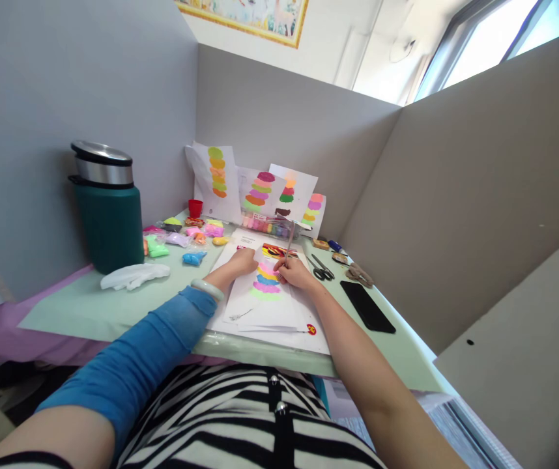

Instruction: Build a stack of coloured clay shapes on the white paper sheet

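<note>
A sheet of white paper (260, 312) lies in front of me with stacked bands of pink, yellow, blue and green, and a small dark sketch at its lower left. My left hand (244, 260) rests at the sheet's upper left with its fingers curled in. Whatever may be under those fingers is hidden. Fingers of my right hand (295, 272) are closed round a thin, long-handled tool (290, 238) that stands up from the grip. Its lower end is at the coloured bands, too small to make out. Beneath the sheet is a larger white printed pad (316, 339).
At the left stand a green flask (113, 221), a crumpled white tissue (135, 276) and several bags of coloured clay (194, 258). Painted sheets (230, 202) lean at the back beside a red cup (195, 208). Black scissors (323, 268) and a phone (367, 306) lie right. Grey partitions enclose the table.
</note>
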Demonstrator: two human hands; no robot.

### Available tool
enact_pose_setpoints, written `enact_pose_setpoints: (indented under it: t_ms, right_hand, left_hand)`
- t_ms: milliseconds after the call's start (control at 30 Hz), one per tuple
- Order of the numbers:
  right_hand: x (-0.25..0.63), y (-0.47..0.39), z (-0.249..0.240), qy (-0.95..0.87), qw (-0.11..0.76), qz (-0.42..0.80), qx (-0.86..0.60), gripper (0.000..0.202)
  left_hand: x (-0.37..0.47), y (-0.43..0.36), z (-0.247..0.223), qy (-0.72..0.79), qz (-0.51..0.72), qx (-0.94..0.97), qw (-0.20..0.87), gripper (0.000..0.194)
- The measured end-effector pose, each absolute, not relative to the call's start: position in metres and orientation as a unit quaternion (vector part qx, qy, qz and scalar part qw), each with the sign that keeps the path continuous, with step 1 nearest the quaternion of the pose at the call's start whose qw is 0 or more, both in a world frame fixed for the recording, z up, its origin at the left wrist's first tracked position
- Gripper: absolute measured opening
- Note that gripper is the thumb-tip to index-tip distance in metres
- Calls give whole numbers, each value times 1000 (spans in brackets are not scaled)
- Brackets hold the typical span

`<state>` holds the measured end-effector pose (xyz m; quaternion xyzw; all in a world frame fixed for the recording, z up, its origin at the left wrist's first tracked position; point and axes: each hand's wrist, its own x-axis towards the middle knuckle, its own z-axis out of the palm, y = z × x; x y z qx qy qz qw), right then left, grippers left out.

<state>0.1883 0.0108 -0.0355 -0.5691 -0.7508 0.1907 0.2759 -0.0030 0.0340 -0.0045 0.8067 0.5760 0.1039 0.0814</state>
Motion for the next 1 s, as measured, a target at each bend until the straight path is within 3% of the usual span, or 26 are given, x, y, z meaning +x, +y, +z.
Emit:
enact_pose_setpoints:
  t_ms: [1000]
  right_hand:
    - [187,10,-31,-716,280,181,-613,23]
  left_hand:
    - [-3,36,-6,576,108,805,92,44]
